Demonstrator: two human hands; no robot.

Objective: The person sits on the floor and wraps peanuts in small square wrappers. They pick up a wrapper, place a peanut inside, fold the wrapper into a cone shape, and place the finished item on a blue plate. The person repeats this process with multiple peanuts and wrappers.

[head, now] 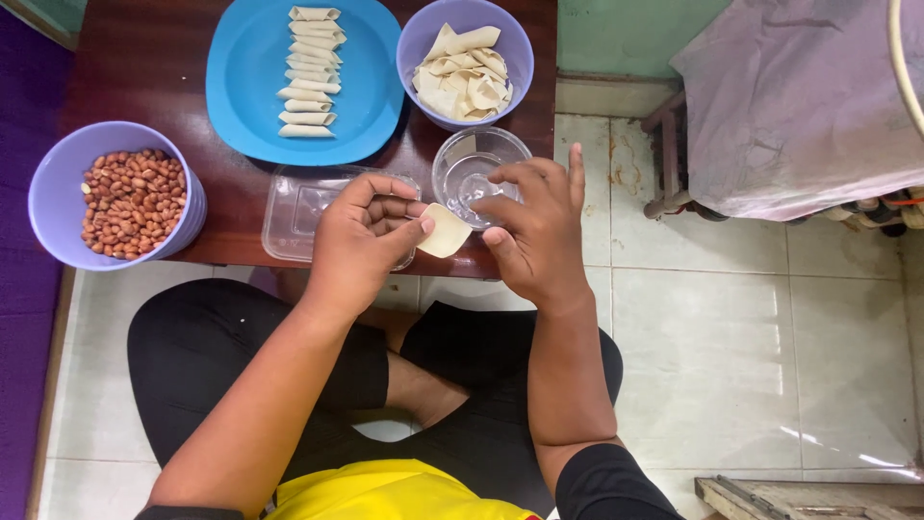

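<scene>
Your left hand (pixel 364 236) pinches a small pale dough square (pixel 444 231); your right hand (pixel 535 223) hangs loosely open, holding nothing, just beside it; rolling it up looks next, like those on the blue plate (pixel 241 87).

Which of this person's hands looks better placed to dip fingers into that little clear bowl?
Probably the right hand: it hovers right at the small clear bowl, fingers free. The left hand pinches the pale dough wrapper and sits over the clear plastic container, farther from the bowl.
</scene>
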